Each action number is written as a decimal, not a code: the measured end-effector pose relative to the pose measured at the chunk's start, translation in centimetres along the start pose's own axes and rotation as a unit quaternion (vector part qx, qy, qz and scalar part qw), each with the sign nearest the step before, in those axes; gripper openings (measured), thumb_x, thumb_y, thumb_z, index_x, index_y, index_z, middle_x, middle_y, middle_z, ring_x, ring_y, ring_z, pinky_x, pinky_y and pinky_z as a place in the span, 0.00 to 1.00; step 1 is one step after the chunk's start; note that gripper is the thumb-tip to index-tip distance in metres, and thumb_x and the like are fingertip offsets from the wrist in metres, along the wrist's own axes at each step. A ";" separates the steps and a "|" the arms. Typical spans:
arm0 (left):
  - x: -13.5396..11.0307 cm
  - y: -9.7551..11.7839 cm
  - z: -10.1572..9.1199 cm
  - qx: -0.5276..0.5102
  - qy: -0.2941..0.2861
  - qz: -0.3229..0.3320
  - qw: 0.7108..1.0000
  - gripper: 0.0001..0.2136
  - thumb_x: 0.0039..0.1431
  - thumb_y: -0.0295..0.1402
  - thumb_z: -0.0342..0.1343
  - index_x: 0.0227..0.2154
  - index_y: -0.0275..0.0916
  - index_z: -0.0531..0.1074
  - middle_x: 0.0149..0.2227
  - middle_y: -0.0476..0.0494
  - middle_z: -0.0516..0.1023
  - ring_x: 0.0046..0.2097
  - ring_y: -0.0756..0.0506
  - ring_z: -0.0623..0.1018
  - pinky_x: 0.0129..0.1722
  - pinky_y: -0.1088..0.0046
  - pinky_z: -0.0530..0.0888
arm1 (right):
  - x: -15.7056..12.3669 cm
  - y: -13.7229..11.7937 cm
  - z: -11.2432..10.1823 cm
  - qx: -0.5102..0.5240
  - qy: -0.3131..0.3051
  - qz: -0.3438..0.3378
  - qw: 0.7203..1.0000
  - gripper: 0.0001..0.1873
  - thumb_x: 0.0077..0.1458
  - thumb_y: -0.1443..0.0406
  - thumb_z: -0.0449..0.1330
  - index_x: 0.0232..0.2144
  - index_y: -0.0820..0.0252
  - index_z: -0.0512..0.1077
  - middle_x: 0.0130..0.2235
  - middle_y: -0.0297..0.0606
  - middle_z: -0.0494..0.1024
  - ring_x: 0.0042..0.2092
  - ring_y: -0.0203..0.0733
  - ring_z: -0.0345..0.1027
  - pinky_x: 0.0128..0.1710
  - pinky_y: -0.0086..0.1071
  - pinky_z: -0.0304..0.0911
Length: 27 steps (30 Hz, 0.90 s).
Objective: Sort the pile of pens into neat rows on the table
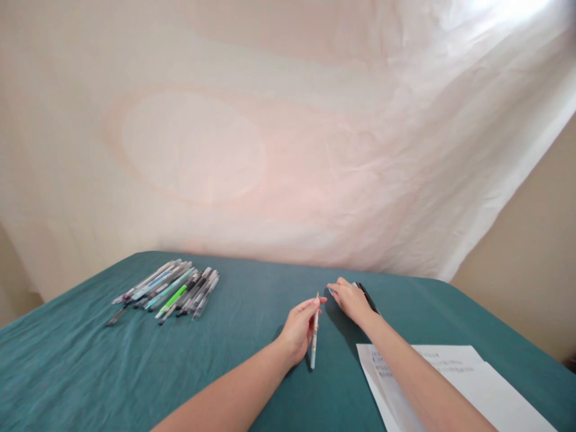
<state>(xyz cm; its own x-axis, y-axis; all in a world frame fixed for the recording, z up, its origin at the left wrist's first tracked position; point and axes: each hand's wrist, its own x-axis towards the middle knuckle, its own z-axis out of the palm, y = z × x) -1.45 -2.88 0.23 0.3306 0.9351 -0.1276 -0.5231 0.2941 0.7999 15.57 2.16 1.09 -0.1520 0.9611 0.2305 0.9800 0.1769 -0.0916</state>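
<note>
My left hand (300,329) is closed on a white pen (314,339), pinched between thumb and fingers so that it stands nearly upright over the teal tablecloth (234,360). Just to its right, my right hand (350,298) rests low on the cloth with fingers curled. A black pen (369,299) lies under or beside it; whether the hand grips that pen is unclear. Something small and pale shows at its fingertips.
A row of several pens (173,290) lies at the far left of the table. White printed sheets of paper (468,384) lie at the near right, partly under my right forearm. A pale sheet (288,138) hangs behind the table.
</note>
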 end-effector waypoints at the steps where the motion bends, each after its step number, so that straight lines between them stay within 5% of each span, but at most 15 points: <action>1: 0.0 0.0 0.0 -0.004 -0.002 0.000 1.000 0.16 0.47 0.39 0.57 0.37 0.34 0.73 0.23 0.50 0.66 0.23 0.56 0.62 0.22 0.81 0.59 | 0.1 0.0 0.0 0.005 0.002 0.003 1.000 0.14 0.55 0.65 0.50 0.42 0.51 0.70 0.39 0.39 0.69 0.37 0.41 0.67 0.34 0.30 0.56; 8: 0.3 -0.3 -0.2 -0.052 -0.029 0.014 0.998 0.13 0.49 0.37 0.56 0.36 0.33 0.73 0.26 0.46 0.70 0.27 0.54 0.68 0.27 0.79 0.64 | -0.4 -0.9 -1.1 0.088 0.012 0.004 0.996 0.14 0.56 0.62 0.48 0.40 0.57 0.70 0.41 0.42 0.71 0.40 0.42 0.66 0.37 0.31 0.57; 11: 0.6 -0.4 -0.4 -0.065 -0.023 0.036 0.997 0.12 0.49 0.36 0.57 0.35 0.33 0.73 0.29 0.44 0.72 0.31 0.52 0.70 0.32 0.78 0.67 | -1.7 -2.0 -1.6 0.148 -0.019 -0.014 0.989 0.22 0.59 0.58 0.41 0.30 0.61 0.72 0.30 0.39 0.74 0.32 0.38 0.68 0.31 0.28 0.59; 14: 0.9 -0.2 -0.6 -0.074 -0.005 0.064 0.995 0.11 0.48 0.35 0.57 0.33 0.33 0.73 0.28 0.44 0.72 0.31 0.52 0.71 0.35 0.77 0.68 | -3.4 -3.3 -1.6 0.300 -0.088 -0.003 0.950 0.30 0.59 0.53 0.34 0.28 0.63 0.70 0.24 0.38 0.74 0.22 0.34 0.65 0.20 0.25 0.56; 18: 1.3 0.3 -0.9 -0.072 0.026 0.086 0.993 0.11 0.47 0.34 0.59 0.33 0.33 0.73 0.28 0.45 0.73 0.31 0.53 0.71 0.36 0.77 0.68 | -5.3 -4.5 -0.8 0.476 -0.137 0.035 0.868 0.28 0.56 0.49 0.39 0.31 0.64 0.69 0.21 0.35 0.71 0.19 0.32 0.60 0.15 0.23 0.50; 27: 1.3 0.6 -1.1 -0.059 0.028 0.079 0.995 0.15 0.47 0.36 0.58 0.39 0.36 0.72 0.34 0.42 0.74 0.34 0.51 0.72 0.34 0.75 0.68 | -6.0 -4.7 0.0 0.504 -0.092 0.021 0.859 0.22 0.55 0.51 0.45 0.29 0.62 0.69 0.17 0.29 0.65 0.17 0.29 0.52 0.17 0.23 0.48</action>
<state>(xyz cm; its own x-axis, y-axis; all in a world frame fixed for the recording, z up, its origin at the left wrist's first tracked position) -2.16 -1.30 -0.12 0.1946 0.9801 -0.0401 -0.6550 0.1603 0.7384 11.84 -4.46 0.18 -0.2284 0.9719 0.0572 0.3904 0.1452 -0.9091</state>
